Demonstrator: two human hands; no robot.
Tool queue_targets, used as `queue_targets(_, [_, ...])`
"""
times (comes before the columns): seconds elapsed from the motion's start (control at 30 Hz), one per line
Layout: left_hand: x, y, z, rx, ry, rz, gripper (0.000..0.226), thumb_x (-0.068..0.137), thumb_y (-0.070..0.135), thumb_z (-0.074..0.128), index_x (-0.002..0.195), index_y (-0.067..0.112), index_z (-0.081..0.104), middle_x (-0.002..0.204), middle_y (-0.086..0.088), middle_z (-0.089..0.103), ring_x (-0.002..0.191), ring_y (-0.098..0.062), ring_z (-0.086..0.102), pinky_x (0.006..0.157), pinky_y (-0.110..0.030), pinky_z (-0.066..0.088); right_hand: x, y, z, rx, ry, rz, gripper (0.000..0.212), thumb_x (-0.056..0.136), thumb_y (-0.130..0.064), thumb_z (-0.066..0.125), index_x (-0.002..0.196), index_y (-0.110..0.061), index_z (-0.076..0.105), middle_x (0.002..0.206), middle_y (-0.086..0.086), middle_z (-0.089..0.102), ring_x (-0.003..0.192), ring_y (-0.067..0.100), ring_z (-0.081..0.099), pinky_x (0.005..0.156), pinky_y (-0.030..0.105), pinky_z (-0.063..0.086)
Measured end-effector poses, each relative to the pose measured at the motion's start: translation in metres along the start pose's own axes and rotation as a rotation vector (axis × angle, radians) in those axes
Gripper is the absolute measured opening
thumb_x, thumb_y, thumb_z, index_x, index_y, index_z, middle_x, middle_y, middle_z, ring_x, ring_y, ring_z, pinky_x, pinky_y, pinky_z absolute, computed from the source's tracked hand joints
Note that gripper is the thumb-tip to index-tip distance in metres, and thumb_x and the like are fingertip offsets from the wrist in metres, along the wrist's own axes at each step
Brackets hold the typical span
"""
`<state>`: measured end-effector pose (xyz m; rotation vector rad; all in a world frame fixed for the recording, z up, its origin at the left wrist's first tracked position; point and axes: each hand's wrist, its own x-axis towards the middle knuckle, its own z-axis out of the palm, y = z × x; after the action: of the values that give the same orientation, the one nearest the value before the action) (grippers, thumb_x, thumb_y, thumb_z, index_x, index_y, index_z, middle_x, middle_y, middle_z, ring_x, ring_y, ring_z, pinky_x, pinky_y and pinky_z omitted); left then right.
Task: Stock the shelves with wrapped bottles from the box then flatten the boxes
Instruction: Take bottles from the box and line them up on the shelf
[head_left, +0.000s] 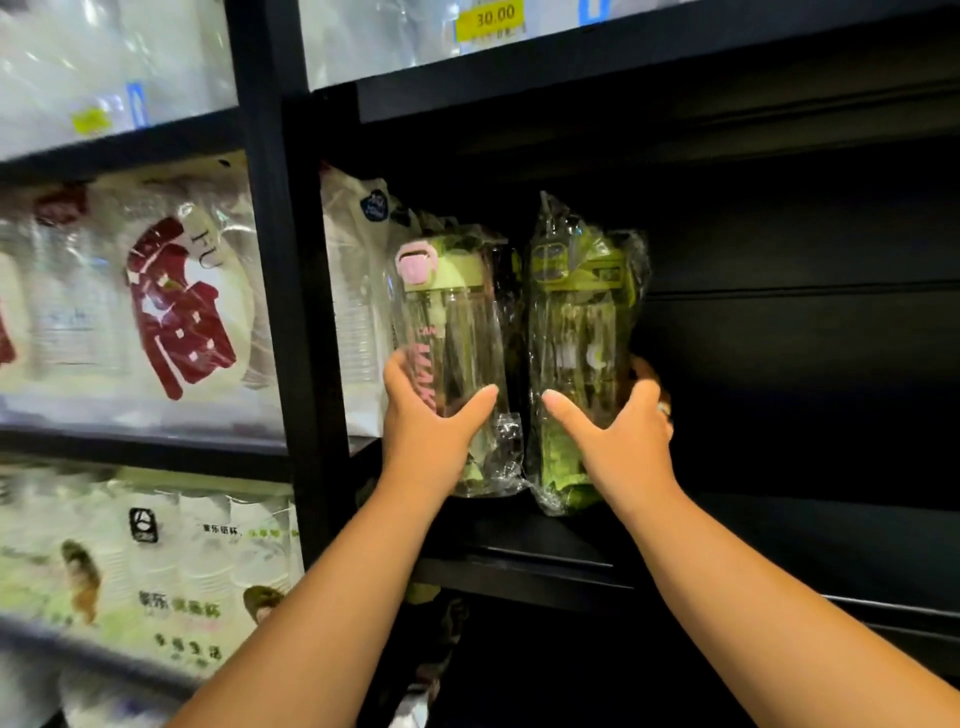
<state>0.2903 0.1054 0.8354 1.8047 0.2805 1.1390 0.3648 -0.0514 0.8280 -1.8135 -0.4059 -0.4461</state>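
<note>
Two bottles wrapped in clear plastic stand upright side by side on a black shelf (519, 566). The left bottle (452, 322) is clear with a pale green lid, a pink clasp and pink lettering. My left hand (428, 426) grips its lower part, thumb on the front. The right bottle (576, 312) is green all over. My right hand (618, 431) grips its lower part, fingers wrapped behind it. No box is in view.
White packs of disposable cups (353, 312) stand just left of the bottles on the same shelf. A black upright post (280, 312) divides off the left bay, filled with more packaged cups (156, 301). The shelf to the right (805, 415) is dark. A yellow price tag (491, 21) hangs above.
</note>
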Motion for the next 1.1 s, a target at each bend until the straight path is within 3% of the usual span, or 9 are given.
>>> queue_targets(0.17, [-0.001,-0.015,0.019,0.042,-0.064,-0.104,0.112,0.075,0.048,0.083,0.156,0.031,0.007,0.158,0.002,0.030,0.139,-0.019,0.039,0.104,-0.028,0.032,-0.001,0.003,0.002,-0.042,-0.045,-0.013,0.101,0.074,-0.055,0.078,0.148,-0.018,0.021,0.141,0.013,0.037,0.133,0.033,0.035,0.104,0.041,0.036])
queue_targets(0.4, [-0.001,-0.020,0.014,0.072,-0.145,-0.109,0.111,0.075,0.053,0.080,0.155,0.035,0.004,0.159,0.005,0.031,0.140,-0.017,0.039,0.110,-0.033,0.034,-0.001,0.008,-0.001,-0.007,-0.081,-0.024,0.096,0.074,-0.045,0.082,0.146,-0.022,0.023,0.130,0.008,0.038,0.126,0.028,0.042,0.096,0.036,0.042])
queue_targets(0.57, [-0.017,-0.026,0.002,0.333,-0.191,-0.049,0.114,0.074,0.059,0.077,0.154,0.039,-0.002,0.161,0.001,0.020,0.143,-0.024,0.033,0.112,-0.042,0.035,-0.002,0.006,-0.001,-0.044,-0.072,-0.044,0.093,0.073,-0.046,0.082,0.142,-0.019,0.026,0.116,-0.001,0.032,0.123,0.027,0.043,0.093,0.033,0.040])
queue_targets(0.7, [-0.018,-0.029,0.000,0.380,-0.187,-0.046,0.105,0.081,0.050,0.076,0.153,0.038,0.000,0.158,0.000,0.023,0.136,-0.025,0.042,0.107,-0.042,0.041,-0.003,0.005,0.001,-0.062,-0.093,-0.053,0.100,0.071,-0.050,0.083,0.146,-0.021,0.022,0.126,0.006,0.038,0.125,0.027,0.042,0.099,0.038,0.041])
queue_targets(0.93, [-0.017,-0.030,0.001,0.395,-0.182,-0.043,0.104,0.082,0.053,0.074,0.153,0.038,0.000,0.158,0.000,0.026,0.135,-0.027,0.044,0.106,-0.045,0.044,-0.005,0.001,0.005,-0.121,-0.093,-0.049,0.104,0.071,-0.054,0.080,0.148,-0.021,0.019,0.138,0.012,0.037,0.129,0.029,0.040,0.101,0.040,0.040])
queue_targets(1.03, [-0.020,-0.027,0.000,0.416,-0.178,-0.046,0.107,0.082,0.056,0.072,0.155,0.037,-0.005,0.162,-0.001,0.021,0.140,-0.028,0.039,0.108,-0.045,0.042,-0.009,-0.001,0.005,-0.187,-0.106,-0.012,0.103,0.071,-0.062,0.076,0.146,-0.016,0.022,0.142,0.015,0.032,0.132,0.034,0.037,0.103,0.044,0.040])
queue_targets(1.1, [-0.023,-0.024,-0.002,0.443,-0.179,-0.061,0.110,0.085,0.058,0.067,0.156,0.033,-0.013,0.166,-0.003,0.012,0.147,-0.029,0.028,0.112,-0.045,0.035,-0.015,-0.006,0.002,-0.352,-0.094,-0.004,0.111,0.074,-0.071,0.067,0.151,-0.013,0.013,0.151,0.018,0.021,0.138,0.038,0.026,0.109,0.047,0.034])
